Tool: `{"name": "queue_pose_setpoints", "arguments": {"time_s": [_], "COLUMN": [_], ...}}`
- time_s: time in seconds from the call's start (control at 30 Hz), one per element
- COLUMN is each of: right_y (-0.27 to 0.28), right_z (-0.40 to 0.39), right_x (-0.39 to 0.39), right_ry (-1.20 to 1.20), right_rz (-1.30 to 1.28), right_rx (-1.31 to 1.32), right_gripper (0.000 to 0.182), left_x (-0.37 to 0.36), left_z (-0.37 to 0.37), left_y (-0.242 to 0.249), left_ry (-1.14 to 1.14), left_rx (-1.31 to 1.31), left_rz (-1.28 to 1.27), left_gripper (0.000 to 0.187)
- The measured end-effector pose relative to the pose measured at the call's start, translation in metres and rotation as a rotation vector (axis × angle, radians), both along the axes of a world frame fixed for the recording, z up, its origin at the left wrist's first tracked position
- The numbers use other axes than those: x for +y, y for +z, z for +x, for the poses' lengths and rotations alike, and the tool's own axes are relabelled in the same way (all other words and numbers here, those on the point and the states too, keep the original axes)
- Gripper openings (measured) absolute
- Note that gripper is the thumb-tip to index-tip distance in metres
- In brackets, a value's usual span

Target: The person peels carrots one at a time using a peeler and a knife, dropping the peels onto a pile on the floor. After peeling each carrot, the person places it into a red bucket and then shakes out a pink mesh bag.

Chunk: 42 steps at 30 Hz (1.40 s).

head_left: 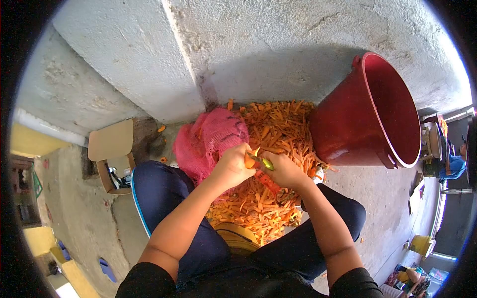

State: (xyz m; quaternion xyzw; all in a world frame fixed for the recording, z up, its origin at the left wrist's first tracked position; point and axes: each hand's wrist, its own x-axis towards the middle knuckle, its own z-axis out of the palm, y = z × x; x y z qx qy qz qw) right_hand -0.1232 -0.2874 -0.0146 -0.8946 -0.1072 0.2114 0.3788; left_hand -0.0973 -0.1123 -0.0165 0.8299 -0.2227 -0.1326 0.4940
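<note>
In front of my knees, both hands meet over a heap of orange peelings. My left hand is closed around an orange carrot, its tip showing above the fingers. Closed on the yellow-green handle of a small knife, my right hand holds the dark blade against the carrot. A pink mesh sack lies just beyond my left hand, on the left of the heap. Below the hands, a red printed strip rests on the peelings.
A large red bucket leans on its side right of the heap, near the wall. An open cardboard box stands at left. Between my legs is a yellow container. A person in blue is at far right.
</note>
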Motion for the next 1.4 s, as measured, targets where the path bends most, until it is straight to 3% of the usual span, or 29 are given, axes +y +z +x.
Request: {"name": "queue_pose_setpoints", "arguments": {"time_s": [0.67,0.87,0.97,1.07,1.17,1.27,1.4], "right_y": [-0.027,-0.024,-0.02,-0.017,-0.022,-0.038,-0.032], "right_z": [-0.007,-0.013,-0.014,-0.012,-0.01,-0.01,-0.011], "right_x": [0.011,0.018,0.018,0.014,0.014,0.015,0.015], "right_ry": [-0.155,-0.241,-0.259,-0.225,-0.232,-0.235,-0.231], "right_rz": [0.015,0.012,0.029,0.1,0.081,0.072,0.092], "right_rx": [-0.079,-0.048,-0.032,-0.058,-0.052,-0.045,-0.008], "right_gripper": [0.023,0.024,0.019,0.024,0.023,0.023,0.021], "left_x": [0.002,-0.009,-0.006,0.001,-0.003,-0.009,-0.002], "left_z": [-0.004,-0.01,-0.009,-0.006,-0.009,-0.017,-0.011], "left_y": [0.013,0.011,0.008,0.0,0.011,0.008,0.005], "left_ry": [-0.027,0.106,0.034,-0.127,-0.062,0.062,-0.097], "left_rx": [0.139,-0.095,0.0,0.265,0.199,-0.203,0.055], "left_rz": [0.013,0.352,0.292,-0.012,0.081,0.304,0.167], "left_gripper": [0.021,0.021,0.022,0.022,0.021,0.021,0.021]}}
